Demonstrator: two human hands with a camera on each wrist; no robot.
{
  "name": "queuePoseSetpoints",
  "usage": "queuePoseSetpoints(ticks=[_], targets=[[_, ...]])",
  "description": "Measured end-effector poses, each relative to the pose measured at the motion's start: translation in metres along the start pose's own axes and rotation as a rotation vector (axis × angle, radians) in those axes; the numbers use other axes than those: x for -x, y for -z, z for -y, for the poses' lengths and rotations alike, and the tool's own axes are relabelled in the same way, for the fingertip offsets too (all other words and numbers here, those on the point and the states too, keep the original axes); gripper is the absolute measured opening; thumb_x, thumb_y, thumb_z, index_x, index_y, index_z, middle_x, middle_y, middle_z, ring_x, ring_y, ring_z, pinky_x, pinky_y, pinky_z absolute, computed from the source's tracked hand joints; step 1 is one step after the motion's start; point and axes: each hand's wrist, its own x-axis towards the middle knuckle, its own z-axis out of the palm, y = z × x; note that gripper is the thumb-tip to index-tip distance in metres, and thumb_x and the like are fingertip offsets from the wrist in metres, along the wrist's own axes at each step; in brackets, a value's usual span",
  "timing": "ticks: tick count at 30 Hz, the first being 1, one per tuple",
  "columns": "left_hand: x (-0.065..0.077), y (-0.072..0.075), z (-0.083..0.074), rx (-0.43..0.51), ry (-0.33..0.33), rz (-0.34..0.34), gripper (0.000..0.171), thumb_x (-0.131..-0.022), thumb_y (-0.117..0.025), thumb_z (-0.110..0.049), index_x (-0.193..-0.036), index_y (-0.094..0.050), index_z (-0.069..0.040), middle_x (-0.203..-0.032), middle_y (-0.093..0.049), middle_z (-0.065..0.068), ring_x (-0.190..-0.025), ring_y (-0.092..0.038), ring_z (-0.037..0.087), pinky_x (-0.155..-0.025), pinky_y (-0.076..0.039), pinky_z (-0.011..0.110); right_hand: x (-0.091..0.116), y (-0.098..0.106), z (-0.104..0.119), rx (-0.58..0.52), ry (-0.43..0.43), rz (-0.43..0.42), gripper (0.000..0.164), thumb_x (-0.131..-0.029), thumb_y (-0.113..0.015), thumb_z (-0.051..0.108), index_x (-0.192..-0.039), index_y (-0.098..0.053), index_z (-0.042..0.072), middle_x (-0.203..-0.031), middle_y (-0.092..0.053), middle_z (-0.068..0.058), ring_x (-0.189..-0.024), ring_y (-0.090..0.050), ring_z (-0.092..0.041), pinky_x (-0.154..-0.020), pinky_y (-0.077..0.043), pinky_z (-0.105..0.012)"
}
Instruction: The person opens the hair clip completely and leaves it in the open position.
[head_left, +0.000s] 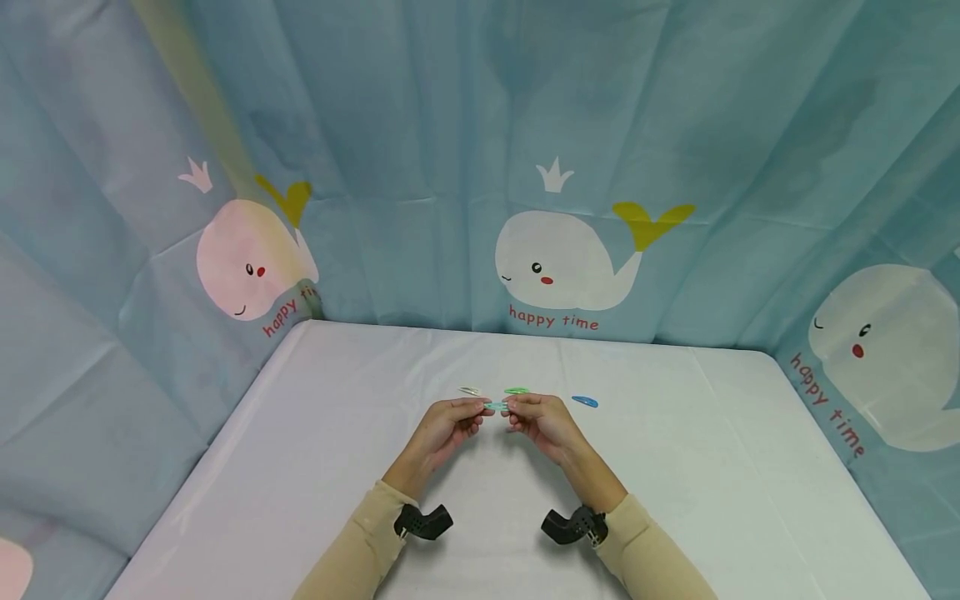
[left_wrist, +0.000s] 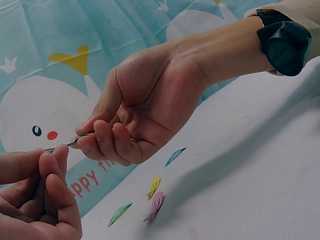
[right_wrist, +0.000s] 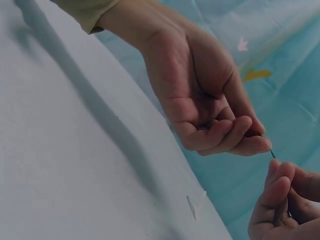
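Observation:
A small teal snap hair clip (head_left: pixel 496 407) is stretched between both hands above the white table. My left hand (head_left: pixel 447 429) pinches one end of it between thumb and fingers. At the other end, my right hand (head_left: pixel 543 423) pinches it the same way. In the left wrist view the hair clip appears as a thin dark strip, mostly covered by fingertips. Behind the hands lie a pale clip (head_left: pixel 470 391), a green clip (head_left: pixel 517 390) and, to the right, a blue clip (head_left: pixel 585 402).
The left wrist view also shows a yellow clip (left_wrist: pixel 153 186) and a pink clip (left_wrist: pixel 156 206) on the white table (head_left: pixel 315 467). A blue curtain (head_left: pixel 420 250) printed with whales borders the table's back and sides. Each wrist wears a black camera.

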Motion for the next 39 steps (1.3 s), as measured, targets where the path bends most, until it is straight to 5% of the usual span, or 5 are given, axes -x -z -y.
queuePoseSetpoints(ticks=[18,34,39], targets=[[-0.001,0.0015,-0.0007,0.048,0.012,0.021,0.021,-0.096,-0.056,-0.005,-0.113,-0.063,0.004,-0.083,-0.072,-0.005,-0.071,-0.058,0.001,-0.066,-0.048,0.016,-0.0014,-0.0046,-0.0022,-0.016,-0.016,-0.024,0.039,-0.095,-0.055,0.002,-0.127,-0.048,-0.019,-0.074,-0.066,0.003,-0.064,-0.057,-0.004,-0.061,-0.05,-0.018],[-0.0014,0.0051,-0.0008,0.029,0.018,-0.019,0.032,-0.096,-0.058,-0.007,-0.122,-0.058,0.01,-0.084,-0.072,-0.004,-0.072,-0.058,0.002,-0.067,-0.049,0.016,-0.0018,-0.0063,-0.0027,-0.005,0.0,-0.038,0.021,-0.094,-0.058,0.003,-0.11,-0.063,-0.01,-0.074,-0.067,0.0,-0.062,-0.056,-0.007,-0.058,-0.05,-0.019],[-0.0006,0.0061,-0.0025,0.032,0.014,-0.001,0.031,-0.095,-0.059,-0.008,-0.121,-0.059,0.009,-0.084,-0.072,-0.004,-0.072,-0.058,0.002,-0.067,-0.049,0.016,-0.0008,-0.0055,0.0006,-0.002,0.0,0.014,0.013,-0.094,-0.059,0.004,-0.101,-0.068,-0.002,-0.075,-0.068,0.0,-0.063,-0.058,-0.007,-0.06,-0.051,-0.02]])
